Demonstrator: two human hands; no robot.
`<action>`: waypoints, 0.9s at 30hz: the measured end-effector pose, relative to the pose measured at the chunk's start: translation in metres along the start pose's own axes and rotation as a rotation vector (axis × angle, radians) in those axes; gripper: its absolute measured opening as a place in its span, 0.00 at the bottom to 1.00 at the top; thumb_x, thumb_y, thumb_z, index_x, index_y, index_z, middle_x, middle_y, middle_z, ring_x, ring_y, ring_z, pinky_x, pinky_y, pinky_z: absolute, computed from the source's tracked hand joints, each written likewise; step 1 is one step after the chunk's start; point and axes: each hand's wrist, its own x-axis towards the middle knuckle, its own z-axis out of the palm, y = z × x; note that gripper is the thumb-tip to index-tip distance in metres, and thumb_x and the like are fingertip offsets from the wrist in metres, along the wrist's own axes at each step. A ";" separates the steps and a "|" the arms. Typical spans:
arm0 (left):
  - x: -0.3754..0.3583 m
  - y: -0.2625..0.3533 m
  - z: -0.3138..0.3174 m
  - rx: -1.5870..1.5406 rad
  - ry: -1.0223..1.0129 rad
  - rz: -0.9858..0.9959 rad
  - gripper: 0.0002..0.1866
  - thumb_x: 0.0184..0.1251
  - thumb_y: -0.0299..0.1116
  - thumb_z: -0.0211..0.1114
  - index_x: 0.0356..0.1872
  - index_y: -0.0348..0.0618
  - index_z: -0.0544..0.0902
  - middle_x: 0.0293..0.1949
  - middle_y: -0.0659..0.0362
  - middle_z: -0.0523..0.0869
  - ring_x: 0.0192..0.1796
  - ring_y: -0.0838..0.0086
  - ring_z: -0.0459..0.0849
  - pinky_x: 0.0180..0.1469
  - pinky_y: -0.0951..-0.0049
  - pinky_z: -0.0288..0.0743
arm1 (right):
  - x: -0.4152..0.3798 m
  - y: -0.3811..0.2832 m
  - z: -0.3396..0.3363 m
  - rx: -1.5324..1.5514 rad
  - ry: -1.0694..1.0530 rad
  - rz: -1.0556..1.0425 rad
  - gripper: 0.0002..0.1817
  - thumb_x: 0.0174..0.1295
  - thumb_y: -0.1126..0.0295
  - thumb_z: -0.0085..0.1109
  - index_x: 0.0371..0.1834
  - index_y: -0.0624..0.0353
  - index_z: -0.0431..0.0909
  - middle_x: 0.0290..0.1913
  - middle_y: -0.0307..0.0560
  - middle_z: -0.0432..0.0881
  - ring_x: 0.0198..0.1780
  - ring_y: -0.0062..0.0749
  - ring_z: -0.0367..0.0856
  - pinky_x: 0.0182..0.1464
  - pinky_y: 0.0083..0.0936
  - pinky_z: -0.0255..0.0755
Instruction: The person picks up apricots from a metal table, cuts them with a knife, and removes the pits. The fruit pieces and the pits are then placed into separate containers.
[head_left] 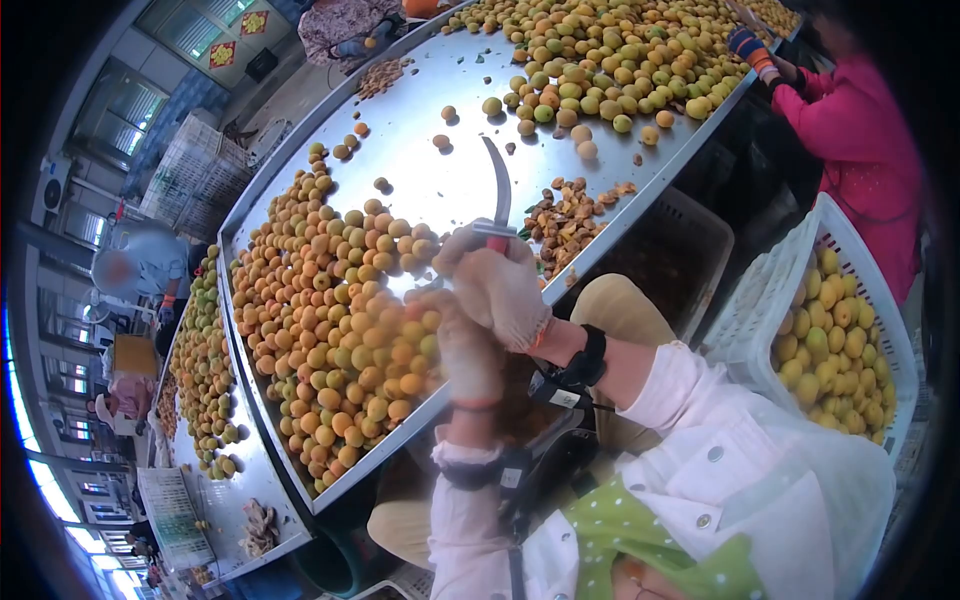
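My right hand (505,290), in a pale knit glove, is closed round the red handle of a sickle (500,185). Its curved blade points up, away from me, over the metal tray table (410,110). My left hand (468,345), also gloved, is smeared by motion just beside and below the right one. Whether it holds anything is hidden by the blur. Left of both hands spreads a heap of yellow-orange apricots (330,310), the nearest ones blurred. Right of the blade lies a small pile of brown, shrivelled pieces (570,222), perhaps apricot pits.
A larger apricot heap (610,65) covers the table's far end. A white crate (745,320) of greener fruit stands at my right. A co-worker in pink (860,140) sits at the right edge with a gloved hand (750,50) by the fruit. Another table (255,480) adjoins on the left.
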 end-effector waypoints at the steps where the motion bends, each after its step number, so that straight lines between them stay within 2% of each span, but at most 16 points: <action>1: 0.000 0.004 -0.004 -0.341 0.019 -0.169 0.26 0.71 0.41 0.60 0.64 0.35 0.70 0.48 0.50 0.84 0.44 0.67 0.86 0.43 0.68 0.81 | 0.000 -0.003 -0.003 0.003 -0.001 0.002 0.07 0.59 0.81 0.50 0.38 0.64 0.78 0.20 0.37 0.73 0.13 0.14 0.64 0.12 0.14 0.55; 2: 0.002 0.002 0.001 -0.336 0.022 -0.172 0.26 0.71 0.41 0.60 0.64 0.35 0.70 0.48 0.50 0.84 0.44 0.67 0.86 0.43 0.68 0.81 | 0.002 -0.008 -0.009 0.072 0.015 0.126 0.06 0.60 0.79 0.50 0.36 0.63 0.77 0.17 0.34 0.70 0.12 0.14 0.62 0.11 0.15 0.53; 4: 0.007 -0.003 0.014 -0.863 -0.222 -0.436 0.33 0.63 0.31 0.64 0.67 0.30 0.64 0.47 0.43 0.83 0.45 0.57 0.85 0.47 0.63 0.79 | 0.008 -0.013 -0.015 0.037 0.093 0.266 0.05 0.63 0.75 0.48 0.31 0.59 0.75 0.15 0.28 0.61 0.10 0.14 0.55 0.09 0.17 0.48; 7: 0.008 0.024 0.018 -1.116 0.000 -0.603 0.34 0.62 0.31 0.66 0.67 0.30 0.63 0.42 0.44 0.84 0.42 0.55 0.84 0.44 0.64 0.79 | 0.025 -0.015 -0.041 0.171 0.133 0.394 0.05 0.70 0.71 0.44 0.38 0.56 0.71 0.16 0.27 0.56 0.13 0.13 0.53 0.11 0.14 0.48; 9: 0.011 0.026 0.008 -1.107 -0.085 -0.708 0.37 0.62 0.39 0.69 0.67 0.32 0.64 0.39 0.48 0.83 0.38 0.60 0.83 0.42 0.66 0.79 | 0.035 -0.020 -0.059 0.355 0.051 0.447 0.06 0.70 0.69 0.42 0.39 0.56 0.71 0.15 0.26 0.54 0.12 0.14 0.52 0.10 0.14 0.48; 11: 0.019 0.010 0.007 -1.604 -0.253 -0.993 0.31 0.63 0.47 0.68 0.59 0.33 0.72 0.36 0.53 0.83 0.36 0.69 0.83 0.39 0.72 0.78 | 0.039 -0.031 -0.054 0.306 0.229 0.335 0.05 0.69 0.71 0.44 0.41 0.56 0.71 0.15 0.27 0.54 0.12 0.14 0.52 0.10 0.15 0.48; 12: 0.014 0.004 0.018 -1.566 -0.051 -0.651 0.24 0.67 0.50 0.63 0.46 0.34 0.79 0.31 0.57 0.83 0.30 0.76 0.82 0.30 0.77 0.75 | 0.041 -0.034 -0.051 0.101 0.349 0.131 0.05 0.65 0.74 0.49 0.41 0.56 0.74 0.15 0.27 0.61 0.11 0.14 0.56 0.11 0.16 0.54; 13: 0.017 -0.019 0.030 -1.365 -0.027 -0.531 0.16 0.70 0.42 0.61 0.35 0.36 0.80 0.25 0.60 0.81 0.23 0.79 0.79 0.23 0.81 0.72 | 0.043 -0.040 -0.047 0.101 0.357 0.127 0.05 0.65 0.74 0.49 0.41 0.56 0.74 0.15 0.27 0.61 0.11 0.14 0.56 0.11 0.16 0.54; 15: 0.032 -0.024 -0.004 -1.405 0.052 -0.738 0.11 0.70 0.37 0.59 0.36 0.37 0.80 0.23 0.60 0.80 0.18 0.77 0.77 0.20 0.80 0.72 | 0.049 -0.051 -0.043 -0.253 0.430 -0.203 0.05 0.64 0.75 0.51 0.40 0.57 0.76 0.16 0.29 0.66 0.13 0.13 0.61 0.19 0.17 0.65; 16: 0.033 -0.053 0.010 -1.260 0.031 -0.648 0.05 0.61 0.29 0.61 0.35 0.39 0.80 0.27 0.58 0.80 0.25 0.72 0.79 0.25 0.77 0.74 | 0.048 -0.053 -0.040 -0.265 0.417 -0.258 0.05 0.65 0.76 0.54 0.40 0.57 0.79 0.17 0.32 0.70 0.17 0.13 0.67 0.28 0.17 0.72; 17: 0.033 -0.081 0.023 -1.114 0.011 -0.558 0.07 0.52 0.22 0.62 0.33 0.40 0.81 0.32 0.56 0.81 0.32 0.67 0.82 0.30 0.74 0.77 | 0.049 -0.053 -0.040 -0.264 0.424 -0.257 0.05 0.65 0.76 0.54 0.40 0.57 0.79 0.17 0.32 0.70 0.17 0.13 0.67 0.28 0.17 0.72; 19: 0.039 -0.092 0.024 -0.974 0.039 -0.581 0.05 0.53 0.23 0.63 0.31 0.43 0.82 0.31 0.56 0.81 0.31 0.66 0.82 0.31 0.69 0.78 | 0.049 -0.050 -0.042 -0.355 0.366 -0.266 0.05 0.65 0.76 0.55 0.41 0.56 0.80 0.20 0.33 0.75 0.22 0.15 0.72 0.33 0.17 0.74; 21: 0.046 -0.094 0.029 -0.701 -0.010 -0.234 0.13 0.65 0.38 0.63 0.38 0.37 0.84 0.26 0.58 0.84 0.22 0.80 0.79 0.23 0.77 0.72 | 0.050 -0.043 -0.041 -0.326 0.368 -0.214 0.05 0.65 0.75 0.56 0.41 0.56 0.80 0.21 0.34 0.76 0.23 0.16 0.73 0.33 0.16 0.74; 22: 0.053 -0.080 0.027 -0.584 -0.206 -0.470 0.15 0.64 0.43 0.65 0.39 0.41 0.86 0.27 0.55 0.86 0.26 0.74 0.83 0.28 0.70 0.75 | 0.051 -0.042 -0.041 -0.297 0.360 -0.164 0.05 0.66 0.74 0.56 0.42 0.56 0.80 0.23 0.35 0.78 0.24 0.16 0.75 0.33 0.16 0.74; 25: 0.067 -0.037 0.013 0.066 -0.494 -0.127 0.20 0.61 0.53 0.64 0.44 0.50 0.86 0.35 0.50 0.88 0.41 0.54 0.86 0.44 0.55 0.78 | 0.049 -0.044 -0.043 -0.290 0.329 -0.094 0.06 0.65 0.74 0.56 0.42 0.55 0.81 0.24 0.35 0.79 0.25 0.17 0.76 0.30 0.15 0.73; 27: 0.076 -0.029 0.019 0.032 -0.449 -0.197 0.20 0.61 0.52 0.63 0.45 0.50 0.85 0.37 0.50 0.88 0.43 0.54 0.86 0.45 0.55 0.79 | 0.051 -0.044 -0.045 -0.287 0.336 -0.080 0.06 0.65 0.73 0.56 0.43 0.57 0.81 0.22 0.34 0.76 0.22 0.16 0.73 0.30 0.19 0.75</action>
